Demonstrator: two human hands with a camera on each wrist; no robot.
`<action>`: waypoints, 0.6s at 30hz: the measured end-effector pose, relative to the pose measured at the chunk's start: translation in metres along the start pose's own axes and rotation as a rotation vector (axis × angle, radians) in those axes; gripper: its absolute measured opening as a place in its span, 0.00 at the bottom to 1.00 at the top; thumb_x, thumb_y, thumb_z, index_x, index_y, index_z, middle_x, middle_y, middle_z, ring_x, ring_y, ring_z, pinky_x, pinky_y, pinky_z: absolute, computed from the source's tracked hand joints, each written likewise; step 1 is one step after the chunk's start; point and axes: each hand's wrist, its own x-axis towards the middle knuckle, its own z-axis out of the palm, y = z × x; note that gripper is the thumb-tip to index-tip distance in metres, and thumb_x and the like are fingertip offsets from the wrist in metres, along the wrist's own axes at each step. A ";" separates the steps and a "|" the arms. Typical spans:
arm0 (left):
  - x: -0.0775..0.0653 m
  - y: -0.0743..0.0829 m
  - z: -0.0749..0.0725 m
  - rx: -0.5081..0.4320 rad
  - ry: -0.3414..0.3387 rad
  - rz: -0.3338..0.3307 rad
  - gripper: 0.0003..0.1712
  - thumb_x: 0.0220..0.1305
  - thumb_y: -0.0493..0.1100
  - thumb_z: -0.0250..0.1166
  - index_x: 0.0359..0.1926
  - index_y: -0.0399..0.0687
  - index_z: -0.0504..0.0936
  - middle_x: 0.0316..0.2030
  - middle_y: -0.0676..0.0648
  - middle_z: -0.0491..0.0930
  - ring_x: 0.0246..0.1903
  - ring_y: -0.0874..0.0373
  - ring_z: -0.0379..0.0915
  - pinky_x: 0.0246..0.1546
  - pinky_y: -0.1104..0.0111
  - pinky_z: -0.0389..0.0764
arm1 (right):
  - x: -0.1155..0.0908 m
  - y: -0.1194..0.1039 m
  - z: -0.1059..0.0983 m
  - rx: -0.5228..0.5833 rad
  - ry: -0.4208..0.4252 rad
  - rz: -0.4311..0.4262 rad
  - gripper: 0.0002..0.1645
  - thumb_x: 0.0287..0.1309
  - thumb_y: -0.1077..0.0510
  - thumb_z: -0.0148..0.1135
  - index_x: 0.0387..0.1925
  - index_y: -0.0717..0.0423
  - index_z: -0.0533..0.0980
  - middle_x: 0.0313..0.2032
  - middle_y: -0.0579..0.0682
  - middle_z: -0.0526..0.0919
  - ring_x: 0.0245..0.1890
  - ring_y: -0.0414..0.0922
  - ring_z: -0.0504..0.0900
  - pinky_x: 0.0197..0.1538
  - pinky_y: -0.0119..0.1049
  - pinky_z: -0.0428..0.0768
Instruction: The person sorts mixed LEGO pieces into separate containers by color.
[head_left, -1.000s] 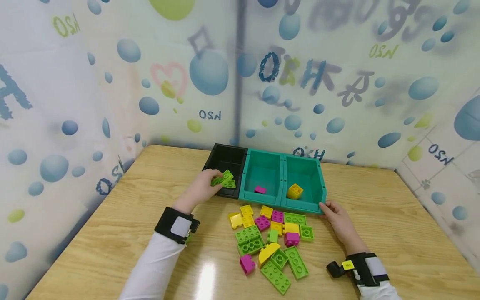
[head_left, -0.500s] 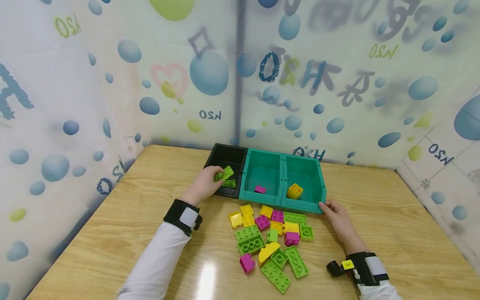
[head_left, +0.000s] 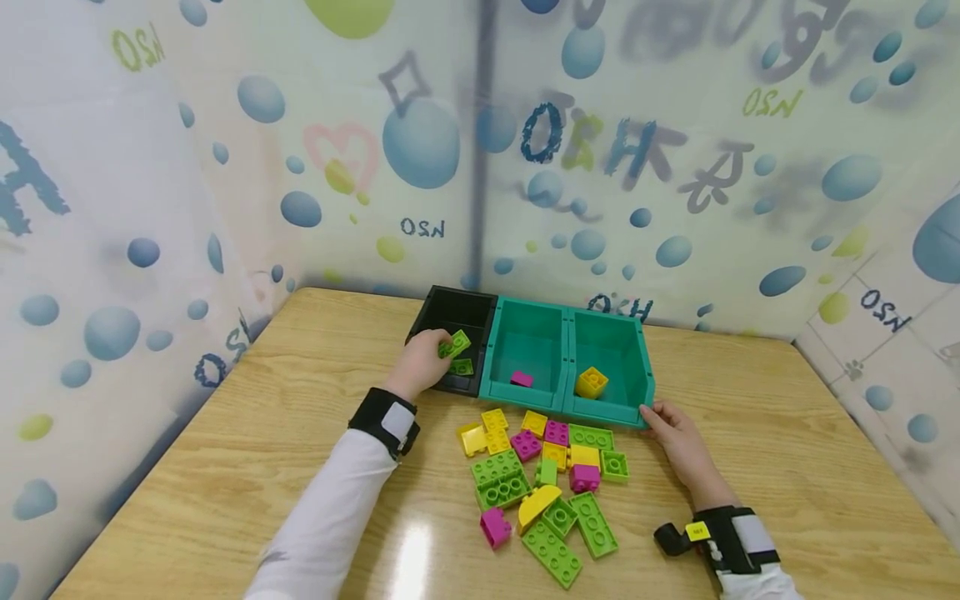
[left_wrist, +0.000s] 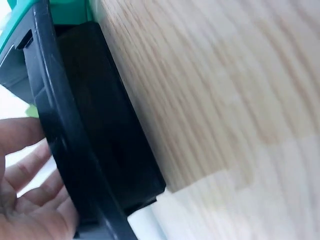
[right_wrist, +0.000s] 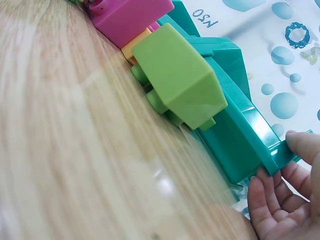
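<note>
My left hand (head_left: 420, 362) reaches into the black bin (head_left: 459, 306) and pinches a green toy brick (head_left: 458, 342) at its fingertips. Another green brick (head_left: 462, 367) lies below it in that bin. From the left wrist, the thumb and fingers show beyond the black wall (left_wrist: 107, 130), with only a sliver of green visible. My right hand (head_left: 678, 442) grips the front right corner of the teal bin (head_left: 611, 412), thumb over the rim and fingers beneath, as the right wrist view shows. A yellow brick (head_left: 592, 382) sits inside that bin.
The middle teal bin (head_left: 525, 333) holds a magenta brick (head_left: 522, 379). In front of the bins, several loose bricks lie on the wooden table (head_left: 300, 400), among them a long green one (head_left: 552, 554), a yellow rounded one (head_left: 538, 508) and a magenta one (head_left: 495, 527). A patterned curtain stands behind.
My left hand has shifted slightly right and away from me with its green brick, while its forearm swung right. The right hand keeps its grip on the teal bin.
</note>
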 end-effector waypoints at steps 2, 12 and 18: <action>0.002 0.002 0.002 0.000 0.006 -0.031 0.16 0.62 0.34 0.60 0.52 0.36 0.76 0.51 0.37 0.76 0.49 0.47 0.72 0.52 0.56 0.73 | -0.001 -0.001 0.000 -0.003 0.000 -0.001 0.23 0.70 0.48 0.48 0.44 0.67 0.69 0.34 0.38 0.73 0.34 0.30 0.73 0.41 0.25 0.74; 0.010 0.004 0.013 0.066 -0.016 -0.099 0.16 0.63 0.34 0.59 0.52 0.36 0.76 0.51 0.38 0.76 0.49 0.48 0.73 0.53 0.58 0.73 | -0.003 -0.003 0.001 0.000 -0.007 -0.002 0.23 0.70 0.48 0.48 0.44 0.68 0.69 0.33 0.38 0.73 0.34 0.30 0.73 0.41 0.24 0.74; 0.009 0.007 0.014 0.127 -0.073 -0.100 0.17 0.66 0.38 0.57 0.53 0.35 0.77 0.52 0.38 0.77 0.52 0.46 0.74 0.54 0.57 0.73 | -0.003 -0.004 0.000 0.006 -0.008 0.005 0.22 0.70 0.48 0.49 0.44 0.67 0.69 0.33 0.38 0.72 0.34 0.31 0.73 0.41 0.24 0.74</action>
